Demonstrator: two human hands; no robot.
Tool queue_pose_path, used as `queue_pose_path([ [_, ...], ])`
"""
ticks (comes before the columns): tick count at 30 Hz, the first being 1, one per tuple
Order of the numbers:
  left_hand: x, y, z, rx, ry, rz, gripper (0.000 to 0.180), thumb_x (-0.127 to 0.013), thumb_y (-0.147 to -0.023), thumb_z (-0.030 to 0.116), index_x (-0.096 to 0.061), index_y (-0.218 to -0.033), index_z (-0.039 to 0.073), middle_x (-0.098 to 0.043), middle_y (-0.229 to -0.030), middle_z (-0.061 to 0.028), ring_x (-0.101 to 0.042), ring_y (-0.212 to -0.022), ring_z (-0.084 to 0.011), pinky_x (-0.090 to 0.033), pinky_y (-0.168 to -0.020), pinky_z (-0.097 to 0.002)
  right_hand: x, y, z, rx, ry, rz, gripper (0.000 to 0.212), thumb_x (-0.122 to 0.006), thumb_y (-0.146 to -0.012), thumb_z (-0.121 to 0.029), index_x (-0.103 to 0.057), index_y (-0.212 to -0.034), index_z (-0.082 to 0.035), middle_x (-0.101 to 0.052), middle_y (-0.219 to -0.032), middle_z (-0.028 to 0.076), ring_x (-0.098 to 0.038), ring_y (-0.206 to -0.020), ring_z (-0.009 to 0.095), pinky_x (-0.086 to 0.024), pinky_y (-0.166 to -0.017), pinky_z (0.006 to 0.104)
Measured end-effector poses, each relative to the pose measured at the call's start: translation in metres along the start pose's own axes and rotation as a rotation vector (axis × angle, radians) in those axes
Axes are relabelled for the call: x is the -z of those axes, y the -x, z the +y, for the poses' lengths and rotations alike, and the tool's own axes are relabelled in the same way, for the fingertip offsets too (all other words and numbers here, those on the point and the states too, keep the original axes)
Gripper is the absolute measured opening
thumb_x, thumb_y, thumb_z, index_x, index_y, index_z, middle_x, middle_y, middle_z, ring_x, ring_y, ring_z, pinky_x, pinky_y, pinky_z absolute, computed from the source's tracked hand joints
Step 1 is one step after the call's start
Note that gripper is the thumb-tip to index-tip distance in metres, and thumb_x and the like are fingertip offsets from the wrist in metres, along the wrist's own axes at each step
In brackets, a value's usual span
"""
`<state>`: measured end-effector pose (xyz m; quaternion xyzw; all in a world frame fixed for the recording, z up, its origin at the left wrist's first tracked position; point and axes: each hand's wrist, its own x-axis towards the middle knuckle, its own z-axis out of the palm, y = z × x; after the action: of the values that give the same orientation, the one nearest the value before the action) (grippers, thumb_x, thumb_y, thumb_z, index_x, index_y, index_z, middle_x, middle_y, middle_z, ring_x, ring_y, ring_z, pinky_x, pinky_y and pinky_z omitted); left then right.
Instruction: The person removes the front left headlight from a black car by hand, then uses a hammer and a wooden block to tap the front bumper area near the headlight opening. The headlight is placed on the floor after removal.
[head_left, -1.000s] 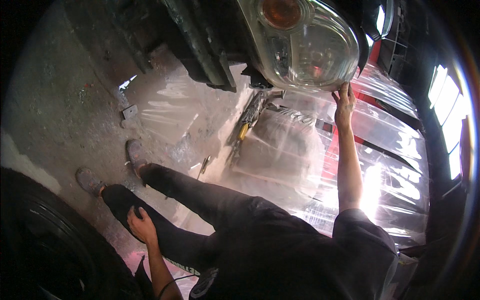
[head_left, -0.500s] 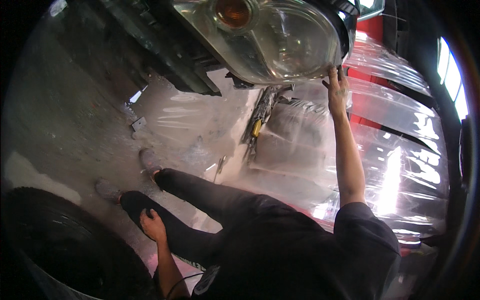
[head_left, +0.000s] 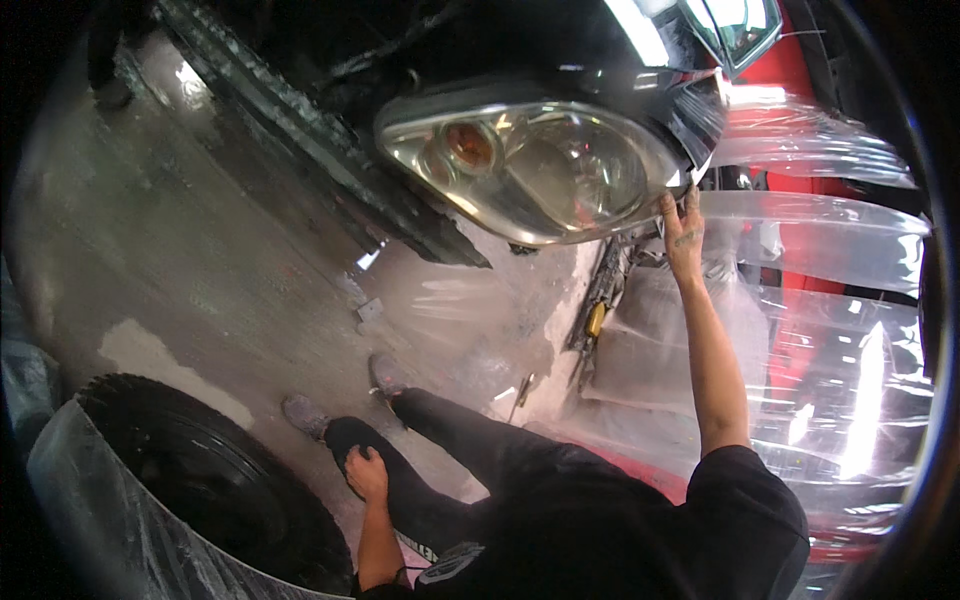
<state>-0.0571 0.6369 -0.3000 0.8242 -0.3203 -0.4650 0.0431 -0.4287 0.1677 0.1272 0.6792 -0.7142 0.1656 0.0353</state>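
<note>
My right hand (head_left: pixel 684 236) reaches up to the lower outer corner of a car headlight (head_left: pixel 560 170). Its fingers are stretched and apart, with the tips touching the headlight's edge by the dark body panel; what lies behind the fingertips is hidden. The headlight has a clear, slightly yellowed lens with an orange bulb area, set below a glossy black hood (head_left: pixel 560 50). My left hand (head_left: pixel 366 472) rests on my black-trousered leg (head_left: pixel 385 490), holding nothing visible, with its fingers loosely bent and spread.
A red car (head_left: pixel 800 260) draped in clear plastic film (head_left: pixel 840 350) stands to the right. A tyre (head_left: pixel 200 480) lies at lower left. A long dark bumper-like piece (head_left: pixel 330 150) runs across upper left. On the dusty floor lie a yellow object (head_left: pixel 596 320) and a small plate (head_left: pixel 370 310).
The view has shifted, so the headlight sits lower and more of the hood shows. My right hand stays at the headlight's corner, and my left hand stays on my leg.
</note>
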Motion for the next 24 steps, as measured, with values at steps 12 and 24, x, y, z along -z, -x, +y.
queue_pose_path([
  [12, 0.059, 0.033, 0.008, -0.069, 0.064, -0.150, 0.045, -0.073, -0.092, 0.026, -0.070, -0.129, 0.000, -0.071, -0.127, -0.0245, -0.066, -0.120, -0.0430, -0.050, -0.105, -0.0491, -0.009, 0.004, 0.003, -0.037, 0.130, 0.051, 0.103, -0.067, -0.099, -0.057, -0.027, -0.155, 0.021, -0.024, -0.163, 0.044, -0.032, -0.153, 0.052, -0.031, -0.125, 0.0476],
  [24, 0.210, -0.007, 0.060, -0.261, 0.043, -0.033, 0.038, -0.074, -0.093, 0.020, -0.072, -0.120, -0.006, -0.075, -0.111, -0.0283, -0.073, -0.105, -0.0407, -0.055, -0.094, -0.0464, 0.004, 0.007, -0.023, -0.240, -0.058, -0.025, 0.112, -0.066, -0.096, -0.061, -0.016, -0.161, 0.015, -0.009, -0.168, 0.041, -0.035, -0.152, 0.050, -0.042, -0.119, 0.0445],
])
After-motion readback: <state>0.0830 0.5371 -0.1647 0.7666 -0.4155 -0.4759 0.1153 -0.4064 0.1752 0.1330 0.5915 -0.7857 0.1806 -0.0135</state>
